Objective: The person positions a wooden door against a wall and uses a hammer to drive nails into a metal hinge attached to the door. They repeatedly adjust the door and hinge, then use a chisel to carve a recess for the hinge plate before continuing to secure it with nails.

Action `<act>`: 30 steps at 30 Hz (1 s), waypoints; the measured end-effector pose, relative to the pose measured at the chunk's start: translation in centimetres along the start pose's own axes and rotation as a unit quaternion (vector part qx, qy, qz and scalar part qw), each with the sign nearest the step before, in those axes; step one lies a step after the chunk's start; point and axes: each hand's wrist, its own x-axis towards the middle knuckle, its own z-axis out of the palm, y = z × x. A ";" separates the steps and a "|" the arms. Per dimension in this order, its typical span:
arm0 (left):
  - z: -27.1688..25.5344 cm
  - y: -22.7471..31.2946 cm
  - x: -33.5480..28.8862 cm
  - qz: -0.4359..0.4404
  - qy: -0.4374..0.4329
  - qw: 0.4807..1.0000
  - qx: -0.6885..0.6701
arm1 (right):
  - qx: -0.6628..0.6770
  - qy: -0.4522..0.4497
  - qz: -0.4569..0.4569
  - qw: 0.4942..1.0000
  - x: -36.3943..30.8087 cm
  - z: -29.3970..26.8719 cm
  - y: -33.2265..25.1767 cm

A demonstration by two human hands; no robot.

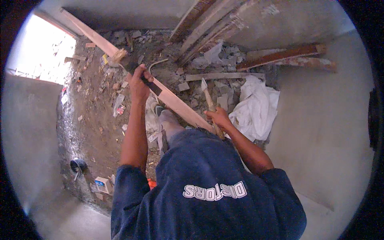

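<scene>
A long pale wooden plank (176, 103) runs slantwise from the far left down to my waist. My left hand (140, 83) is closed around its middle, where a dark strip (154, 89) lies along the wood. Just beyond that hand, a frayed tan tuft (119, 55) sits against the plank; its kind I cannot make out. In my right hand (219, 117) is a wooden-handled tool (209, 100) with a pale, pointed head aimed away from me. The tool's lower end reaches beside the near end of the plank.
Broken tile and rubble (184, 87) cover the dirt floor. A white sack (256, 108) lies to the right. Several boards (200, 30) lean at the far wall, and a reddish beam (284, 56) rests farther right. A black round container (78, 165) and a small box (103, 185) are at left.
</scene>
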 end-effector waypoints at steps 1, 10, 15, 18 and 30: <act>-0.3 -0.1 0.4 0.002 0.004 1.000 -0.009 | 0.023 -0.013 0.017 0.999 0.7 0.0 0.4; -0.2 0.7 3.0 0.005 0.047 0.999 -0.018 | 0.056 -0.108 0.059 0.991 5.5 0.5 5.2; -0.8 0.0 3.2 0.011 0.030 0.999 0.000 | 0.093 -0.094 0.057 0.990 5.8 0.8 5.8; -0.7 -0.3 3.5 0.021 0.058 0.998 0.009 | 0.082 -0.098 0.086 0.988 6.1 0.3 6.0; -1.3 0.0 3.5 0.013 0.062 0.998 0.003 | 0.201 -0.118 0.136 0.963 2.2 -1.2 0.6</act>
